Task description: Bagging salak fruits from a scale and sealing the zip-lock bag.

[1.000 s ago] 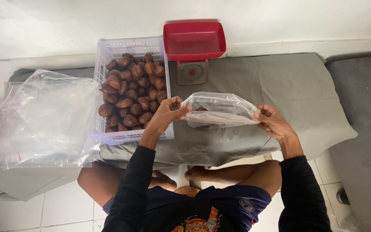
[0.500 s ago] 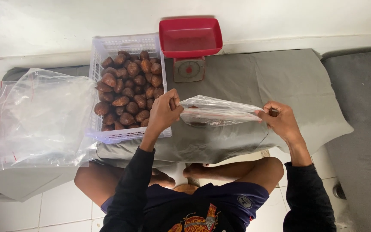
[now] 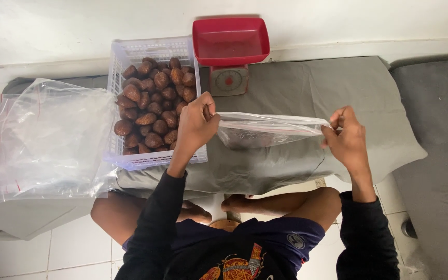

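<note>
Clear plastic bag (image 3: 268,129) stretched taut — left hand (image 3: 195,127) and right hand (image 3: 347,141) pinch its 2 ends above bare grey cloth (image 3: 338,88).

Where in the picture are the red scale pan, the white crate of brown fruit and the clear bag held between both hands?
red scale pan (image 3: 231,40), head view, pan floor.
white crate (image 3: 130,51), head view, back wall.
clear bag (image 3: 265,129), head view, middle of plastic.

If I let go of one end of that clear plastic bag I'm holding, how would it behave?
The clear plastic bag would probably flop down: it is thin film, stretched between the left hand and right hand. Its belly already sags, so whatever is inside would likely slide.
</note>
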